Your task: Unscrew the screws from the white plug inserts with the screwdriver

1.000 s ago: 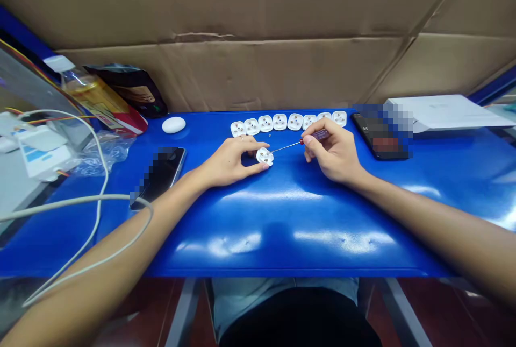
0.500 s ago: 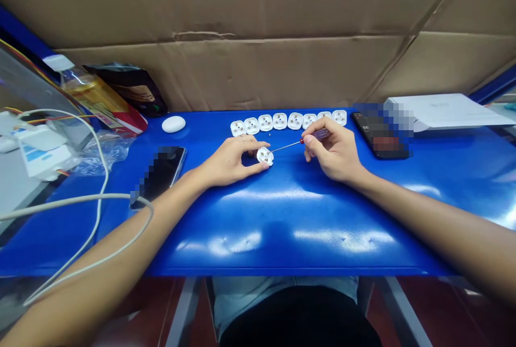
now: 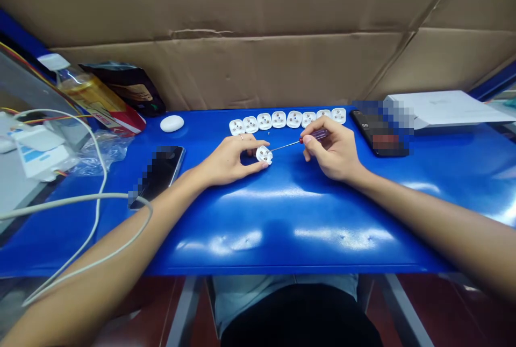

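**Close work at a glossy blue worktop [image 3: 282,218]**

The right hand [image 3: 332,149] grasps a slim screwdriver with a translucent purple handle [image 3: 301,141], its tip at a small round white plastic piece [image 3: 264,155] that the left hand [image 3: 228,158] pinches, between the worktop's near and far edges. Squarish white plastic pieces [image 3: 278,119] line the far edge.

Metal screwdriver shaft [image 3: 285,146], glossy tabletop [image 3: 274,207], matt cardboard [image 3: 282,2]
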`<state>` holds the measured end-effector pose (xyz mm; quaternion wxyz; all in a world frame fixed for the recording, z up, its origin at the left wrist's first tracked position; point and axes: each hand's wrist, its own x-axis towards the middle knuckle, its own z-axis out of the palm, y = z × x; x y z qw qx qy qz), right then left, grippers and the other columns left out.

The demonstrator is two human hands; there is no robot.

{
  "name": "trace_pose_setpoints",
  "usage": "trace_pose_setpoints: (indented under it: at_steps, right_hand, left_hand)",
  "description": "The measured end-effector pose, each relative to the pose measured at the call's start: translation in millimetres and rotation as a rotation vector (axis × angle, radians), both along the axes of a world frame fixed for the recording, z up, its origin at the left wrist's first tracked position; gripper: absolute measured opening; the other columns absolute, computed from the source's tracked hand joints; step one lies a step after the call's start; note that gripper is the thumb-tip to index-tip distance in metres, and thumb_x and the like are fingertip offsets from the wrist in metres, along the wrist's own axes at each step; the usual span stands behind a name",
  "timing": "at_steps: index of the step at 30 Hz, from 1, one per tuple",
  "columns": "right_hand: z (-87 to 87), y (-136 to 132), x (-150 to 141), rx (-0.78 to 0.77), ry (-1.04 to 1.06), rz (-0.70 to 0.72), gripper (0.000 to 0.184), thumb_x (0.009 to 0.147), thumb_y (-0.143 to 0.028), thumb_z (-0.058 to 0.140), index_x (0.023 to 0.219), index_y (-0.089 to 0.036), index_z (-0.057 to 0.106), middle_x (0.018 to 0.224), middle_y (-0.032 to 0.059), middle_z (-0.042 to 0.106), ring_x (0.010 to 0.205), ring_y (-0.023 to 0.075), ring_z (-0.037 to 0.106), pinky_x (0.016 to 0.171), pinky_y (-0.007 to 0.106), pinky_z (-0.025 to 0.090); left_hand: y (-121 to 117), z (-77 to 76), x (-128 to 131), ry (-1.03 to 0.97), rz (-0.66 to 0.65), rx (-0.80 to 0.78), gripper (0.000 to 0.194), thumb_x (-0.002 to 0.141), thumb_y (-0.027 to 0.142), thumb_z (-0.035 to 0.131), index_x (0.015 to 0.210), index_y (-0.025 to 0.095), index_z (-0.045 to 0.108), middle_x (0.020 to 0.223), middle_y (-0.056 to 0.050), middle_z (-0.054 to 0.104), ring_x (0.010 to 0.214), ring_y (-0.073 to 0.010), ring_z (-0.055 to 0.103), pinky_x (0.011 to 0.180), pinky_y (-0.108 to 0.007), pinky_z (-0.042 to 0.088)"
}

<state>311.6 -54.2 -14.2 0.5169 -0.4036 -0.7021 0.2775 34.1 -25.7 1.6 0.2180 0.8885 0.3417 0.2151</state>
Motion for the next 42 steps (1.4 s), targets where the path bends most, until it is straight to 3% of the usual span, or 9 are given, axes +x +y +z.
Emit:
trace_pose_setpoints:
  at_steps: [14, 21, 24, 27, 30, 36, 39, 42]
  right_hand:
    - [-0.3, 1.6, 1.1, -0.031, -0.033, -0.014, 0.014, 0.099, -0.035, 0.071, 0.093, -0.024, 0.064, 0.081, -0.0002, 0.067, 0.053, 0.0135, 0.064, 0.048, 0.031, 0.049]
    - [0.8, 0.6, -0.3, -0.054, -0.081, -0.025, 0.023, 0.105, -0.045, 0.064, 0.096, -0.024, 0.063, 0.071, -0.0027, 0.062, 0.050, 0.0128, 0.058, 0.049, 0.030, 0.044]
    - [-1.2, 1.1, -0.3, -0.013, -0.106, -0.052, 0.015, 0.105, -0.038, 0.064, 0.111, -0.025, 0.060, 0.092, 0.0017, 0.069, 0.062, 0.0146, 0.064, 0.055, 0.031, 0.049]
    - [-2.7, 1.3, 0.8, 0.085, -0.141, -0.064, 0.015, 0.101, -0.031, 0.066, 0.113, -0.025, 0.058, 0.111, 0.0063, 0.070, 0.082, 0.0191, 0.069, 0.069, 0.034, 0.056]
    - [-2.1, 0.8, 2.2, 0.150, -0.185, -0.055, 0.015, 0.099, -0.029, 0.067, 0.111, -0.025, 0.060, 0.110, 0.0059, 0.071, 0.087, 0.0205, 0.070, 0.077, 0.036, 0.058]
    - [2.4, -2.5, 0.4, 0.115, -0.232, -0.123, 0.015, 0.104, -0.039, 0.063, 0.098, -0.025, 0.065, 0.089, 0.0031, 0.074, 0.076, 0.0205, 0.071, 0.076, 0.037, 0.057]
    - [3.9, -4.9, -0.1, 0.190, -0.262, -0.129, 0.007, 0.102, -0.033, 0.064, 0.105, -0.027, 0.066, 0.098, 0.0053, 0.075, 0.084, 0.0229, 0.071, 0.076, 0.038, 0.059]
    - [4.4, -5.2, 2.1, 0.226, -0.301, -0.065, 0.016, 0.099, -0.028, 0.065, 0.115, -0.027, 0.066, 0.104, 0.0061, 0.075, 0.086, 0.0231, 0.071, 0.077, 0.038, 0.060]
  left_hand:
    - [-0.2, -0.3, 0.5, -0.010, -0.006, 0.001, 0.050, 0.096, 0.046, 0.075, 0.135, 0.015, 0.076, 0.101, -0.006, 0.076, 0.089, -0.0212, 0.070, 0.086, -0.032, 0.053]
    - [1.2, -1.4, -0.2, -0.019, -0.024, 0.005, 0.048, 0.097, 0.046, 0.074, 0.135, 0.017, 0.075, 0.101, -0.006, 0.075, 0.089, -0.0215, 0.069, 0.085, -0.034, 0.053]
    - [0.8, -0.5, 0.0, -0.018, -0.056, -0.005, 0.050, 0.098, 0.046, 0.073, 0.138, 0.017, 0.073, 0.105, -0.007, 0.075, 0.093, -0.0225, 0.070, 0.089, -0.035, 0.053]
    - [0.2, 0.2, 0.1, -0.013, -0.077, -0.015, 0.050, 0.100, 0.047, 0.071, 0.140, 0.017, 0.071, 0.106, -0.007, 0.075, 0.094, -0.0229, 0.070, 0.090, -0.035, 0.053]
    - [0.3, 0.1, -0.4, -0.011, -0.074, -0.015, 0.050, 0.100, 0.049, 0.070, 0.140, 0.018, 0.071, 0.106, -0.008, 0.075, 0.094, -0.0233, 0.069, 0.089, -0.035, 0.054]
    - [-1.1, 0.7, 0.8, -0.011, -0.078, -0.030, 0.051, 0.100, 0.050, 0.069, 0.141, 0.019, 0.070, 0.107, -0.008, 0.075, 0.095, -0.0238, 0.070, 0.091, -0.037, 0.054]
    - [-2.8, 2.3, 2.6, -0.015, -0.081, -0.039, 0.051, 0.100, 0.049, 0.069, 0.141, 0.018, 0.070, 0.110, -0.009, 0.076, 0.098, -0.0249, 0.071, 0.094, -0.038, 0.055]
    - [-3.0, 3.2, 2.7, -0.007, -0.056, -0.030, 0.050, 0.100, 0.048, 0.069, 0.140, 0.017, 0.071, 0.112, -0.010, 0.077, 0.101, -0.0259, 0.072, 0.096, -0.039, 0.055]
